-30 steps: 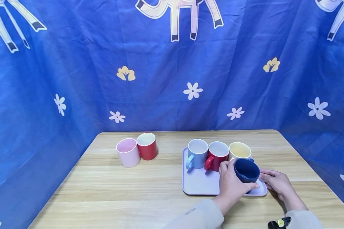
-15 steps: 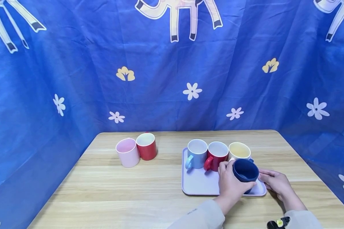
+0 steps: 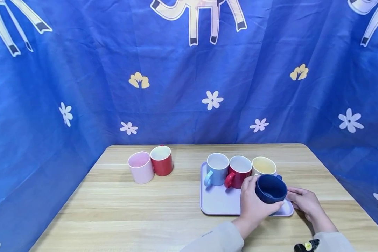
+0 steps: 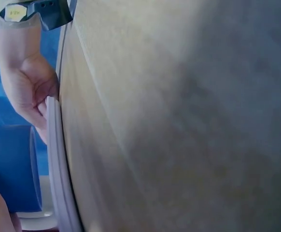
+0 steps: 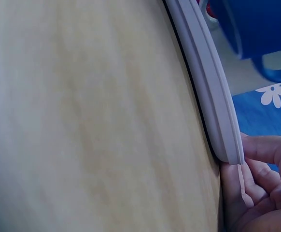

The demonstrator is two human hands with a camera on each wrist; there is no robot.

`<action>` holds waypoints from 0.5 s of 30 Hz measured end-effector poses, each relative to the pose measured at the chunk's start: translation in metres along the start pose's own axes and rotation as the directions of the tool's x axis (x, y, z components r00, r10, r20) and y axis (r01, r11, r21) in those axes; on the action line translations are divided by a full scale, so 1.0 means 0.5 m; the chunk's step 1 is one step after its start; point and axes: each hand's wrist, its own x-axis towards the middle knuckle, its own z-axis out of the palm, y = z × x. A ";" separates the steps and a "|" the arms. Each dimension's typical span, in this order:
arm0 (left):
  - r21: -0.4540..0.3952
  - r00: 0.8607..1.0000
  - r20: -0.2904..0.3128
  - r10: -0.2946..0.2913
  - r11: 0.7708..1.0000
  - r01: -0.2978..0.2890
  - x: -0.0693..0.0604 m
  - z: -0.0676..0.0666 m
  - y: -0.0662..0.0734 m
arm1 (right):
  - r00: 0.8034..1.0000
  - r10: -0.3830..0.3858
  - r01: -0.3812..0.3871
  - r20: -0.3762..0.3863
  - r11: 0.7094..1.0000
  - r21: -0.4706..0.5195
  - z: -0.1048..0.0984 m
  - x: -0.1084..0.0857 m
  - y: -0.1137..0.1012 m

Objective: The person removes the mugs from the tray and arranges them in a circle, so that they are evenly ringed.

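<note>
A navy blue mug (image 3: 271,189) is in my left hand (image 3: 255,203), whose fingers and thumb curl round its side. It is held over the front right of the lilac tray (image 3: 220,204), its handle pointing to the back right. From the right wrist view the mug (image 5: 256,29) looks raised off the tray. My right hand (image 3: 305,203) pinches the tray's right rim, thumb above and fingers at the side and below. Behind the navy mug, on the tray, stand a light blue mug (image 3: 217,171), a red mug (image 3: 239,173) and a cream mug (image 3: 263,165).
A pink mug (image 3: 141,169) and another red mug (image 3: 162,162) stand side by side on the wooden table (image 3: 129,213), at the back left. Blue patterned cloth (image 3: 176,87) hangs behind the table and along both sides.
The navy mug has shifted a little to the right and turned slightly, so more of its handle shows. My right hand keeps its place on the tray rim.
</note>
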 end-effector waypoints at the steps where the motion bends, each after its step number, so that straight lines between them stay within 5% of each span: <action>1: -0.009 1.000 -0.008 0.019 1.000 -0.019 0.000 -0.001 0.002 | 1.000 0.000 0.000 -0.003 1.000 -0.002 0.000 -0.001 0.000; 15: -0.147 0.992 -0.100 0.074 0.985 -0.089 0.037 -0.046 0.061 | 1.000 -0.007 0.007 0.000 1.000 -0.016 -0.003 0.000 0.002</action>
